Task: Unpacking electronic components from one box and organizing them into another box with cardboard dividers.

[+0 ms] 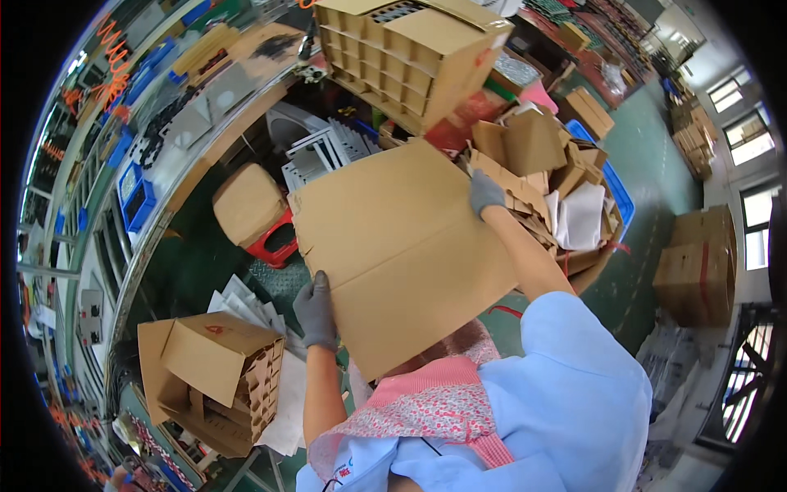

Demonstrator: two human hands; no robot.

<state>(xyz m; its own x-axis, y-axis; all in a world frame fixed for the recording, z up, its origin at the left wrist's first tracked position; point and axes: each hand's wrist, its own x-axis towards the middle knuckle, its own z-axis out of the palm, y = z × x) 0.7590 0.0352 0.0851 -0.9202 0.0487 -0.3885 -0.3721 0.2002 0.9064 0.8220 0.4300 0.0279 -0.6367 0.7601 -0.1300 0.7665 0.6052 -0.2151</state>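
I hold a large flat sheet of brown cardboard (pixel 393 246) out in front of me with both hands. My left hand (pixel 316 316), in a grey glove, grips its near left edge. My right hand (pixel 485 193), also in a grey glove, grips its far right edge. The sheet has a crease running across it and hides what lies beneath. Just past its right edge is a heap of cardboard scraps (pixel 541 172) in a blue bin (pixel 619 201).
A cardboard box with divider cells (pixel 406 57) stands beyond the sheet. A stool with a brown seat and red frame (pixel 254 213) is to the left. An open carton with dividers (pixel 217 381) lies lower left. Stacked boxes (pixel 697 266) stand at right on the green floor.
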